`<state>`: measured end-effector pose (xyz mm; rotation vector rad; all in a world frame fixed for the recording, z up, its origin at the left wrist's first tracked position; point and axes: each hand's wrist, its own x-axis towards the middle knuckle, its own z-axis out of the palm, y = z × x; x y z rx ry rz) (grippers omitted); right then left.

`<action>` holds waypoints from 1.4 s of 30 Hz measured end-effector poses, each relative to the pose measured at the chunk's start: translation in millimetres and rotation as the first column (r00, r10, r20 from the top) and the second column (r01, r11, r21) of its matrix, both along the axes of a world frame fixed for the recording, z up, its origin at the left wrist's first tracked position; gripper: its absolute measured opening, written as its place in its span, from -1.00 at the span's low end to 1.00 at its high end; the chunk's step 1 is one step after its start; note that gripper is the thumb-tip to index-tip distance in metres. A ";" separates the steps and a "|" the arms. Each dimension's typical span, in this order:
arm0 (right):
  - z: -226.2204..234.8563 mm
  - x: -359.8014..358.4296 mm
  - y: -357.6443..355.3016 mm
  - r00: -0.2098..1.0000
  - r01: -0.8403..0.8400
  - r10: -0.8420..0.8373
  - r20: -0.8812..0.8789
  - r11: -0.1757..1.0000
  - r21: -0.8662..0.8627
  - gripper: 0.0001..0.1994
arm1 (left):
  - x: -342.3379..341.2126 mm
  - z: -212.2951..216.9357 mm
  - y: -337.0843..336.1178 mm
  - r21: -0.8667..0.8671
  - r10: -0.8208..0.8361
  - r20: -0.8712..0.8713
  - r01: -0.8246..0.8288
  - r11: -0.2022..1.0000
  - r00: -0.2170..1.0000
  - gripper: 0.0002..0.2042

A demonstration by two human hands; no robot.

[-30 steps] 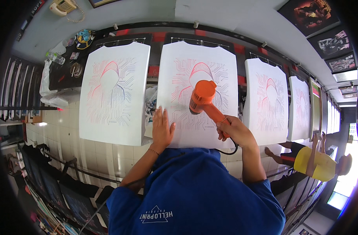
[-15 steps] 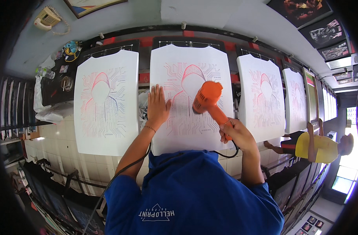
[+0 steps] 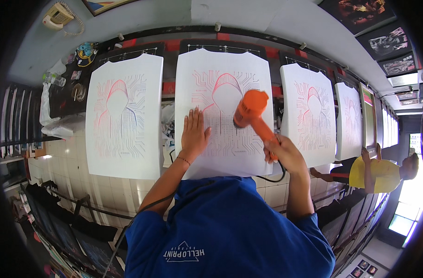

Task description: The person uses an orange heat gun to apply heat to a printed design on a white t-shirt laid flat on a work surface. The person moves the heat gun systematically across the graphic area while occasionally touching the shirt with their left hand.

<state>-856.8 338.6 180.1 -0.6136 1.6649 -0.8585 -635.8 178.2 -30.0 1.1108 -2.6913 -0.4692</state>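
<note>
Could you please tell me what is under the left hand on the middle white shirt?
The left hand lies flat on the middle white shirt, over the left part of its red and blue hooded-figure print. The lines beneath the palm are covered.

left hand [image 3: 194,134] flat, fingers spread, right hand [image 3: 285,155] gripping

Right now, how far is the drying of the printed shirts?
Done: all the white shirts in the row already carry the hooded-figure print. In hand: the right hand aims an orange heat gun at the middle shirt, and the left hand lies flat on it. Left: I cannot tell which shirts are dry.
</note>
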 end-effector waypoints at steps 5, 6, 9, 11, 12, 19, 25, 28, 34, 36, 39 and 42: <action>-9.7 -22.2 -37.5 0.992 0.111 -0.115 -0.055 0.991 -0.070 -0.71 | 12.7 1.1 45.9 0.036 0.010 0.005 -0.010 0.999 1.000 -0.34; -10.3 -26.4 -39.1 0.990 0.125 -0.129 -0.047 0.988 -0.087 -0.70 | 14.7 -0.9 56.3 0.042 0.018 0.005 -0.018 0.999 1.000 -0.35; -11.6 -35.9 -27.7 0.996 0.084 -0.084 -0.027 0.996 -0.011 -0.70 | 17.5 8.5 88.9 0.092 0.023 0.014 -0.024 0.995 1.000 -0.34; -4.8 -43.1 -12.1 1.000 0.003 -0.003 0.010 1.000 0.018 -0.69 | 16.8 8.2 109.4 0.141 0.025 0.043 -0.031 0.989 0.999 -0.34; -1.4 -47.2 -5.2 0.999 -0.038 0.038 0.028 0.999 0.030 -0.69 | 15.3 8.2 117.1 0.165 0.027 0.056 -0.035 0.986 0.998 -0.33; -10.2 -80.3 -0.2 1.000 0.008 -0.008 0.020 1.000 -0.019 -0.70 | -5.4 1.5 119.0 0.081 0.101 0.022 -0.102 0.991 0.995 -0.32; -13.4 -94.8 -25.9 0.996 0.031 -0.027 0.086 0.998 -0.048 -0.72 | -8.2 -6.7 64.3 -0.078 0.278 0.008 -0.277 0.958 0.960 -0.34; -13.5 -103.7 -34.1 0.997 0.030 -0.025 0.067 0.997 -0.073 -0.71 | -9.5 -8.3 47.1 -0.083 0.274 -0.016 -0.275 0.958 0.962 -0.35; -12.4 -103.6 -50.0 0.999 -0.024 0.026 0.020 0.998 -0.062 -0.67 | -20.0 -8.7 9.7 -0.119 0.194 -0.001 -0.193 0.974 0.981 -0.35; -6.8 -109.0 -52.2 0.999 -0.014 0.016 0.036 0.999 -0.050 -0.67 | -23.7 -8.7 -5.2 -0.128 0.163 -0.003 -0.162 0.978 0.987 -0.36; -4.9 -102.0 -54.7 1.000 0.013 -0.013 -0.008 0.998 -0.059 -0.67 | -29.3 -11.0 -26.9 -0.141 0.128 0.005 -0.126 0.982 0.992 -0.36; -5.8 -92.5 -46.1 0.998 -0.004 0.002 -0.063 0.999 -0.040 -0.69 | -37.7 -12.9 -50.2 -0.163 0.087 0.020 -0.083 0.983 0.996 -0.36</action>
